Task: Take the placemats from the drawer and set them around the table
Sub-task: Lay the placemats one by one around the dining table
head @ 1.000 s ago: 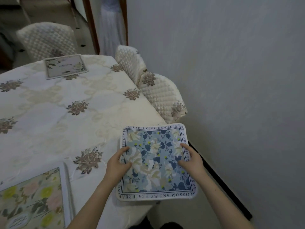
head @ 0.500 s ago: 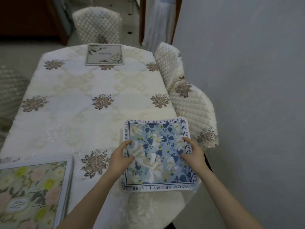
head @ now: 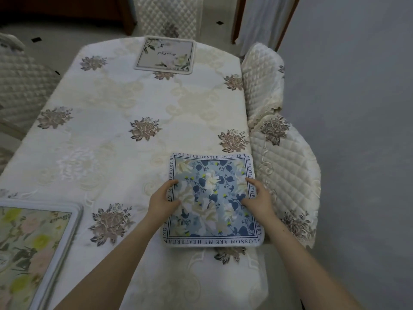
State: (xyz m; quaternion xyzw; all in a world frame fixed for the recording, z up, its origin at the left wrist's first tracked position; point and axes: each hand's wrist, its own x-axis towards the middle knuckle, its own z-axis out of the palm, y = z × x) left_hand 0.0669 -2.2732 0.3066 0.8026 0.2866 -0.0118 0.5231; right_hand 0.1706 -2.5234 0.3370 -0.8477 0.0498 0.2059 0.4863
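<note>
A blue floral placemat (head: 212,198) with a lettered border lies at the right edge of the table (head: 111,142), its near end by the table's near corner. My left hand (head: 162,202) holds its left edge and my right hand (head: 260,200) holds its right edge, thumbs on top. A pale floral placemat (head: 165,55) lies at the far end of the table. A green and pink floral placemat (head: 33,247) lies at the near left, cut off by the frame.
A cream floral cloth covers the table. Quilted chairs stand at the right side (head: 286,166), the far end (head: 167,16) and the left (head: 20,90). A grey wall (head: 357,108) runs close along the right.
Both hands have brought the blue placemat from beyond the table's corner onto the tabletop at its right edge. The view has swung to face along the table.
</note>
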